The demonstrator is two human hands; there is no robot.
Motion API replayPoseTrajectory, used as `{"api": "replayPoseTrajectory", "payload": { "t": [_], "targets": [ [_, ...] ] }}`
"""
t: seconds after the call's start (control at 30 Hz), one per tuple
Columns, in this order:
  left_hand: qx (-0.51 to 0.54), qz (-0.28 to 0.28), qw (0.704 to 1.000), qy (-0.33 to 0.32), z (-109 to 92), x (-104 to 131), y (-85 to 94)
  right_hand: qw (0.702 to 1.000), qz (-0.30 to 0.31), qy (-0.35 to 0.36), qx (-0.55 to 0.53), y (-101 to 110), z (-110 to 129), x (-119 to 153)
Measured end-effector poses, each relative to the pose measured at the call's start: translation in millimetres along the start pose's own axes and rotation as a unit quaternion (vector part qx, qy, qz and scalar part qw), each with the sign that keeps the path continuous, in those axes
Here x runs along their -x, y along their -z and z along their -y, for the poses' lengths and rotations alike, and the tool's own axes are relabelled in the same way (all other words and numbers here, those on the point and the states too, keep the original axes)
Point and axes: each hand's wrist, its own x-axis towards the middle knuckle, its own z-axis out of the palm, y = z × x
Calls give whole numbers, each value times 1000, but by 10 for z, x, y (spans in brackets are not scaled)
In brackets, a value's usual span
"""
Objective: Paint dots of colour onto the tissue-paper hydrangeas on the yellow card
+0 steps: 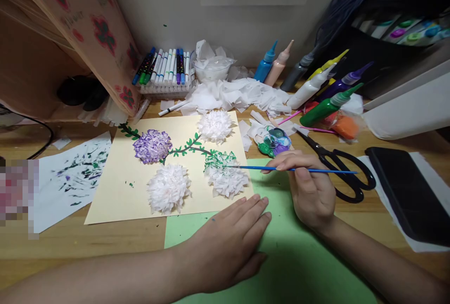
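My right hand (311, 191) grips a thin blue paintbrush (260, 168). The brush tip touches a ruffled tissue-paper flower (228, 183), green on its upper part and white below. My left hand (235, 238) lies flat, fingers stretched out, over the lower right edge of the cream paper (116, 201) and the green sheet (298, 257). On the cream paper sit a purple-tinted flower (153, 146), a white flower (169, 188) at the bottom and another white flower (215, 125) at the top, with a painted leafy stem (183, 149) among them.
A paint palette (274, 142) with green, purple and white smears stands behind my right hand. Black scissors (333, 158) and a black phone (408, 191) lie to the right. Paint bottles (319, 107), tissue scraps (228, 95) and a marker rack (165, 74) line the back. A paint-smeared sheet (75, 172) lies left.
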Motion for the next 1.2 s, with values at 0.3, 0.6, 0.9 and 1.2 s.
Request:
{"api": "replayPoseTrajectory", "payload": {
  "t": [0.3,0.6,0.9,1.2],
  "targets": [
    [12,-7,1000,-3,11,13,-8,999,-24,-11,17,6,3,-13],
    [15,-16,1000,-5,6,18,-10,998,-54,-8,22,-23,17,-37],
    [3,-4,1000,-8,2,8,16,962,-256,40,87,302,-163,-271],
    [-12,-15,1000,-18,6,4,-2,969,-214,20,118,309,-186,-248]
  ]
}}
